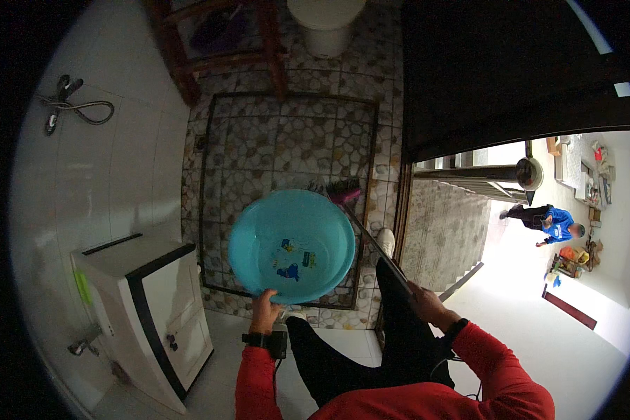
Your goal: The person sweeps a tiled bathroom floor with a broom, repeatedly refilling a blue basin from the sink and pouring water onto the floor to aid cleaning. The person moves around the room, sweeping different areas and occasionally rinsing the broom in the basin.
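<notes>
A round turquoise plastic basin (259, 227) with coloured pictures on its bottom is in front of me, over the pebble-patterned floor. My left hand (263, 312) is closed on the basin's near rim. In my right hand (424, 305) is the long handle of a broom (344, 194), with the fingers wrapped round it. The handle slopes from my right hand up and left to a pink head with dark bristles, which lies just beyond the basin's far right edge. Whether the basin rests on the floor or is slightly raised, I cannot tell.
A white cabinet (168, 297) with black edging stands at left, below a wall shower fitting (66, 105). A wooden rack (224, 61) and a white bin-like container (327, 24) are at the far side. Through the doorway at right are a railing (469, 173) and a person in blue (556, 224).
</notes>
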The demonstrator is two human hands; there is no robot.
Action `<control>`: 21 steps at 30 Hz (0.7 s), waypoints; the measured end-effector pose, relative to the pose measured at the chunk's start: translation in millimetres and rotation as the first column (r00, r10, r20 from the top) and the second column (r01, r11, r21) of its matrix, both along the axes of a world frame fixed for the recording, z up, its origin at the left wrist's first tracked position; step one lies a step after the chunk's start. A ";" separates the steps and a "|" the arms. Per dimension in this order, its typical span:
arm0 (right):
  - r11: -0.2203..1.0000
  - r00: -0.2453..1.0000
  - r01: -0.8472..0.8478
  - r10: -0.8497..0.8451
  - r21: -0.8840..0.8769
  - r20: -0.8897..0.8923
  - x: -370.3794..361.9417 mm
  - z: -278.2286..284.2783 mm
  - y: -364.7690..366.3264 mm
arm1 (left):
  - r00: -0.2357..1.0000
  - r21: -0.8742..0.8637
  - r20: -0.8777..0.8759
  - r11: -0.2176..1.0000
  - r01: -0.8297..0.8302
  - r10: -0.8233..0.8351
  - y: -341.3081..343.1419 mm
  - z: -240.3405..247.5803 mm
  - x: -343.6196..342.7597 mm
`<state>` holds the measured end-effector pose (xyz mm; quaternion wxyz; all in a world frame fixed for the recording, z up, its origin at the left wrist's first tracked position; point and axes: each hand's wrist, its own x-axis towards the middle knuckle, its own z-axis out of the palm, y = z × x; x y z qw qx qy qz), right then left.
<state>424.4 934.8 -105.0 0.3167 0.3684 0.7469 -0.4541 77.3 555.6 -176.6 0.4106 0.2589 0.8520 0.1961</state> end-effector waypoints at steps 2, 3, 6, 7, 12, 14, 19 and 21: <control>0.998 0.999 0.010 -0.008 0.055 -0.031 9.4 -6.6 -13.2 | 0.996 0.120 0.007 0.989 -0.089 0.089 -8.5 -21.6 3.4; 1.000 0.999 -0.006 0.006 0.011 0.035 12.3 -11.2 -18.0 | 0.988 0.153 0.042 0.976 -0.155 0.150 -15.3 -33.4 6.4; 0.989 0.990 0.087 -0.073 0.120 -0.118 12.9 -26.4 -28.3 | 0.905 0.136 0.216 0.906 -0.400 0.367 -29.6 -52.0 13.6; 0.983 0.985 0.127 -0.110 0.130 -0.131 8.1 -34.7 -29.0 | 0.869 0.248 0.294 0.847 -0.471 0.398 -30.1 -50.3 14.4; 0.924 0.922 0.316 -0.246 0.215 -0.298 -31.2 -72.1 -8.6 | -0.002 -0.081 0.889 0.153 -0.985 0.458 -13.2 28.9 20.4; 0.908 0.911 0.374 -0.321 0.191 -0.257 -56.3 -89.1 16.0 | -0.079 -0.225 0.722 0.125 -0.966 0.688 -10.8 56.8 17.1; 0.840 0.929 -0.366 0.311 0.399 0.199 -189.0 -161.6 109.5 | -0.138 -0.191 0.779 0.022 -0.981 0.612 -44.5 73.6 33.2; 0.889 0.945 -0.317 0.324 0.330 0.035 -257.4 -187.8 117.3 | -0.187 -0.207 0.772 -0.037 -0.978 0.608 -64.7 72.0 40.4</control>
